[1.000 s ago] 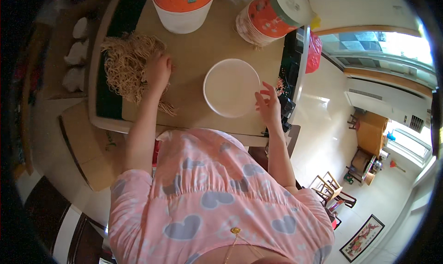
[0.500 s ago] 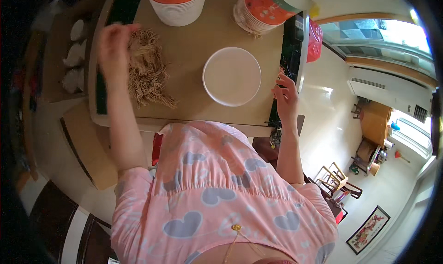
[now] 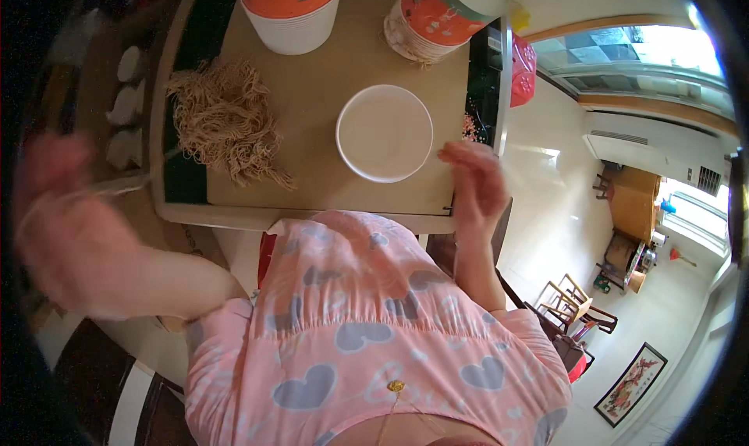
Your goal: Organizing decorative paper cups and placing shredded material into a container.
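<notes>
The left hand (image 3: 58,169) is blurred off the table's left side; whether its fingers grip anything, I cannot tell. Tangled strands (image 3: 226,122) lie on the table's left, a tub stack (image 3: 290,26) beyond. The bowl (image 3: 384,134) sits right of centre. Just beside it, the right hand (image 3: 477,182) has bent fingers, their grip unclear.
</notes>
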A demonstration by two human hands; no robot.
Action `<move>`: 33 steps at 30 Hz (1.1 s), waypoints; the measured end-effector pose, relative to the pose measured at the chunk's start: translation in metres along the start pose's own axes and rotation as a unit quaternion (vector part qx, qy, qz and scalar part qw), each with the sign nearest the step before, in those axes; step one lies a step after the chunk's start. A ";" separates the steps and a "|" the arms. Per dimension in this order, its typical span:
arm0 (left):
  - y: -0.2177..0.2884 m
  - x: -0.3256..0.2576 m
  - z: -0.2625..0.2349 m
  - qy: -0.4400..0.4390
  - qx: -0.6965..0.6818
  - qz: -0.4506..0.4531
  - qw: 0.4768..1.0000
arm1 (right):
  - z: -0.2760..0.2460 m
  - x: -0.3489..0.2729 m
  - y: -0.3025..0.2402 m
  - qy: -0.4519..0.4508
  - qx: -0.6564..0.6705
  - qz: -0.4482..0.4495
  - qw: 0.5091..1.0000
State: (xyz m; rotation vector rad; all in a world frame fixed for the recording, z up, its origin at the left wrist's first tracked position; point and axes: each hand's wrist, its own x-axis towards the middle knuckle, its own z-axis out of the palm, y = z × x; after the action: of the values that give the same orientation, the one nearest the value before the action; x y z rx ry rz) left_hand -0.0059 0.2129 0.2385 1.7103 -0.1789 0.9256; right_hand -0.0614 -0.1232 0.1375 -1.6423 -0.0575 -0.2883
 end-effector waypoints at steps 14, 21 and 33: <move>-0.050 -0.186 0.110 -0.302 -0.233 -0.408 0.829 | 0.045 -0.035 0.022 -0.088 0.110 0.309 0.941; -0.038 -0.183 0.123 -0.342 -0.209 -0.413 0.818 | 0.023 -0.043 0.036 -0.013 0.075 0.263 0.962; -0.043 -0.173 0.125 -0.420 -0.308 -0.617 0.590 | 0.011 -0.039 0.019 -0.035 -0.138 0.180 0.973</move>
State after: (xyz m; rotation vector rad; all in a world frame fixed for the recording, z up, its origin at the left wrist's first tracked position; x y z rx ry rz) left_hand -0.0398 0.0624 0.0849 1.0169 0.1014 -0.9611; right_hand -0.0930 -0.1090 0.1094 -1.9004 0.2357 0.0435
